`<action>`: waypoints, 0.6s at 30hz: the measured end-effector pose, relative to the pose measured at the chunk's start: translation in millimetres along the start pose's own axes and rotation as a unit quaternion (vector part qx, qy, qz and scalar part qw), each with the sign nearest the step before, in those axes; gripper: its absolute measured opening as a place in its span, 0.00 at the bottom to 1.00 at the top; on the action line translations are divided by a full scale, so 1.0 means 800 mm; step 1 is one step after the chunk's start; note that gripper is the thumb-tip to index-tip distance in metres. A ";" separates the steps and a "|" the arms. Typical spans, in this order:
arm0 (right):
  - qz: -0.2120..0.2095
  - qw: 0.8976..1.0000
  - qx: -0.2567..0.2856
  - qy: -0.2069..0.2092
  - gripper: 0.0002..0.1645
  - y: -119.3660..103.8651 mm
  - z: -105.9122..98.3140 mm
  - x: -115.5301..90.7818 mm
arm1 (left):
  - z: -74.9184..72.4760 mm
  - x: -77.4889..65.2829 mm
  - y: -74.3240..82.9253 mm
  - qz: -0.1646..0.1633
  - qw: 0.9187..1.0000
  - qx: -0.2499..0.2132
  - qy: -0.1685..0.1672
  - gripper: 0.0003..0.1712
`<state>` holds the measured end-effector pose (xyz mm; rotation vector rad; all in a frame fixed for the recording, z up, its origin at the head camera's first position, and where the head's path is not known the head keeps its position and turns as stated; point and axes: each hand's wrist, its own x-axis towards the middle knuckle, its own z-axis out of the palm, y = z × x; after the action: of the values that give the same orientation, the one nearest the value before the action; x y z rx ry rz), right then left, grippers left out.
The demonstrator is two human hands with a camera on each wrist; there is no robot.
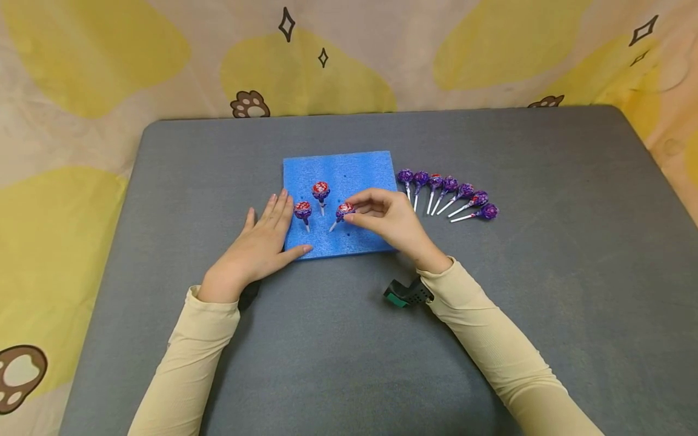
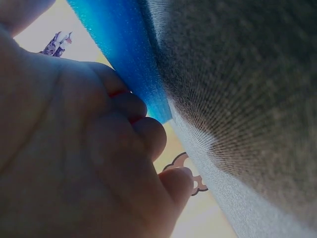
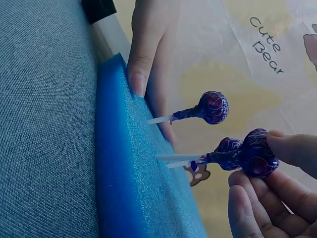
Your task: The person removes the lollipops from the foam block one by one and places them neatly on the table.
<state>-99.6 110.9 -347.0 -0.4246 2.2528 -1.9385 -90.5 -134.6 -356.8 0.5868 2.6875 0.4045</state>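
Observation:
A blue foam block (image 1: 365, 236) lies on the grey table, with two purple-and-red wrapped lollipops standing in it, one lollipop (image 1: 302, 211) nearer the left edge and another lollipop (image 1: 320, 191) behind. My left hand (image 1: 251, 251) lies along the block's left edge, fingers straight and thumb over the front left corner. My right hand (image 1: 389, 221) pinches a third lollipop (image 3: 258, 156) by its wrapped head, between thumb and fingers. Its white stick points down at the foam; whether the tip has entered cannot be told. The left wrist view shows my left palm (image 2: 74, 134) beside the foam's side.
Several more lollipops (image 1: 448, 184) lie fanned out on the table right of the block, sticks pointing toward the front. Small dark holes dot the foam's top. A patterned cloth (image 1: 349, 54) hangs behind the table (image 1: 545, 303).

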 end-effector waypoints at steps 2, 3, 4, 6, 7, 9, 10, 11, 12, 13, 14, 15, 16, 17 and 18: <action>0.000 1.000 -0.001 0.003 0.14 -0.001 0.000 0.000 | -0.001 0.000 0.000 0.000 1.000 -0.001 0.000 0.53; 0.000 1.000 -0.003 0.005 0.13 -0.002 -0.001 0.000 | -0.001 0.000 0.001 0.000 1.000 -0.001 0.000 0.53; 0.001 1.000 -0.002 0.007 0.13 -0.002 -0.002 0.000 | -0.001 0.000 0.001 0.000 1.000 -0.001 0.000 0.53; 0.006 1.000 0.000 0.011 0.13 -0.002 -0.004 0.000 | -0.002 0.000 0.001 0.000 1.000 -0.001 0.000 0.53; 0.009 1.000 0.002 0.012 0.13 -0.002 -0.005 0.001 | -0.002 0.000 0.001 -0.001 1.000 0.000 -0.002 0.53; 0.017 1.000 0.009 0.016 0.13 0.000 -0.009 0.000 | -0.001 0.000 0.001 -0.001 1.000 -0.001 -0.003 0.53; 0.023 0.999 0.014 0.017 0.13 0.001 -0.011 0.000 | -0.001 0.001 0.001 0.000 1.000 -0.002 -0.004 0.53; 0.028 0.999 0.019 0.019 0.13 0.002 -0.013 -0.001 | -0.001 0.001 0.001 0.000 1.000 -0.002 -0.004 0.53; 0.033 0.999 0.025 0.021 0.13 0.004 -0.015 -0.002 | -0.001 0.001 0.001 0.001 1.000 -0.002 -0.004 0.53; 0.037 0.999 0.029 0.024 0.13 0.005 -0.017 -0.003 | -0.001 0.001 0.001 0.003 1.000 -0.003 -0.003 0.53; 0.041 0.998 0.037 0.027 0.13 0.007 -0.019 -0.004 | -0.001 0.001 0.001 0.003 1.000 -0.003 -0.003 0.53; 0.046 0.998 0.043 0.030 0.13 0.008 -0.020 -0.006 | -0.001 0.000 0.001 0.004 1.000 -0.004 -0.003 0.53; 0.051 0.997 0.054 0.033 0.13 0.010 -0.022 -0.007 | -0.001 0.000 0.001 0.004 1.000 -0.004 -0.004 0.53; 0.055 0.996 0.063 0.036 0.13 0.011 -0.023 -0.009 | 0.000 0.000 0.000 0.004 1.000 -0.004 -0.004 0.53; 0.059 0.995 0.072 0.040 0.12 0.013 -0.024 -0.010 | 0.000 0.000 0.000 0.005 1.000 -0.004 -0.004 0.53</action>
<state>-98.4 133.0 -354.5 -0.1955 2.1128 -2.0731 -90.6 -134.4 -356.4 0.5980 2.6759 0.4151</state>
